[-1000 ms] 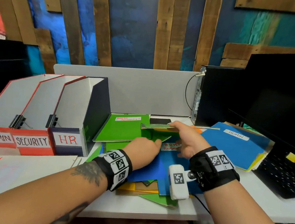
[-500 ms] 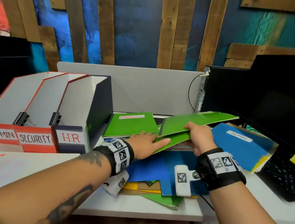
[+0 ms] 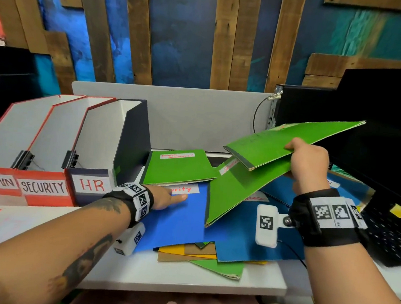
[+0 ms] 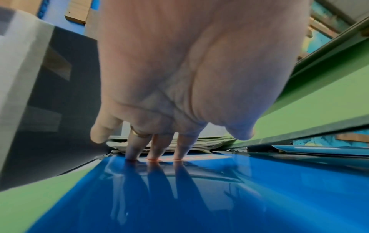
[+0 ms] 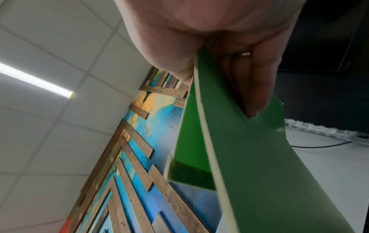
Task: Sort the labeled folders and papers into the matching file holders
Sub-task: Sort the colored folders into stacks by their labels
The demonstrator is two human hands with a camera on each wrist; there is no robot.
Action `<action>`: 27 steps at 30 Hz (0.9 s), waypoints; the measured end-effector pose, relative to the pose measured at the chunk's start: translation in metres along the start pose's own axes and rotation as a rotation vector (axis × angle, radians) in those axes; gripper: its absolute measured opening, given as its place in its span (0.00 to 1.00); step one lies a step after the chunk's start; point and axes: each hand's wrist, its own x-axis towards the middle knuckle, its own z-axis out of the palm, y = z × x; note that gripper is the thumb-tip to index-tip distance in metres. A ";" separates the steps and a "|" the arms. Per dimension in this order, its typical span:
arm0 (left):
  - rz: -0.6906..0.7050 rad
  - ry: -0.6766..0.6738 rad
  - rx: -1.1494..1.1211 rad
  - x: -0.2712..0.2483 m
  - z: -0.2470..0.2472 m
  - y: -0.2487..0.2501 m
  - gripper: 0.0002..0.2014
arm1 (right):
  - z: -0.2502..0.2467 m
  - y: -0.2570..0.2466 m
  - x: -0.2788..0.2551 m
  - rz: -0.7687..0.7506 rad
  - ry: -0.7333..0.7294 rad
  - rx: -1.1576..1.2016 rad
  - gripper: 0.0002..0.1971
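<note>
The back wall [image 3: 180,35] is painted in patches of blue and teal and crossed by upright and slanted wooden planks [image 3: 225,36]. A low grey partition [image 3: 197,118] stands along the far edge of the white surface [image 3: 172,279]. Overhead, a tiled white ceiling [image 5: 49,39] carries a lit strip light [image 5: 36,80].

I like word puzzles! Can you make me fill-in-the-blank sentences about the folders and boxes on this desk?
1. The right hand lifts folders coloured ____.
2. The left hand's fingers press on a folder coloured ____.
3. The dark file holder nearest the pile wears the label ____.
4. The holder between ADMIN and HR is labelled ____.

Missing words: green; blue; HR; SECURITY
</note>
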 end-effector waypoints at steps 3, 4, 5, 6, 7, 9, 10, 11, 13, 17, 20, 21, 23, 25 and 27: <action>-0.008 0.000 0.021 -0.002 0.002 0.009 0.48 | -0.004 -0.002 0.003 -0.025 0.023 0.019 0.09; -0.011 0.005 0.036 -0.002 0.004 0.011 0.48 | -0.005 -0.003 0.003 -0.034 0.026 0.023 0.08; -0.010 0.011 0.050 -0.002 0.006 0.013 0.49 | -0.006 -0.003 0.003 -0.046 0.028 0.029 0.06; -0.005 0.013 0.066 -0.003 0.008 0.014 0.49 | -0.007 -0.004 0.003 -0.059 0.033 0.039 0.05; -0.002 0.009 0.074 -0.003 0.010 0.015 0.50 | -0.007 -0.005 0.003 -0.075 0.034 0.053 0.06; 0.009 0.002 0.065 -0.004 0.012 0.015 0.52 | -0.007 -0.006 0.001 -0.103 0.045 0.085 0.07; 0.022 0.007 0.040 -0.004 0.014 0.016 0.52 | -0.006 -0.006 0.000 -0.110 0.057 0.113 0.09; 0.045 0.017 -0.011 -0.004 0.014 0.018 0.51 | -0.004 -0.006 -0.001 -0.113 0.062 0.141 0.12; 0.104 0.052 -0.202 -0.009 0.008 0.025 0.46 | 0.003 -0.004 -0.005 -0.109 0.058 0.190 0.12; 0.244 0.082 -1.076 -0.020 -0.008 0.045 0.26 | 0.017 0.007 -0.010 -0.054 0.033 0.231 0.13; 0.324 0.048 -1.761 -0.024 -0.018 0.059 0.28 | 0.024 0.011 -0.013 -0.077 0.039 0.230 0.16; 0.366 0.031 -1.917 -0.025 -0.022 0.064 0.33 | 0.024 0.011 -0.014 -0.098 0.052 0.209 0.19; 0.396 -0.021 -2.175 -0.029 -0.031 0.073 0.43 | 0.024 0.014 -0.012 -0.136 0.089 0.165 0.24; 0.419 -0.054 -2.304 -0.036 -0.037 0.081 0.45 | 0.022 0.017 -0.008 -0.194 0.133 0.124 0.25; 0.437 -0.048 -2.312 -0.043 -0.040 0.088 0.38 | 0.019 0.019 -0.003 -0.247 0.154 0.067 0.24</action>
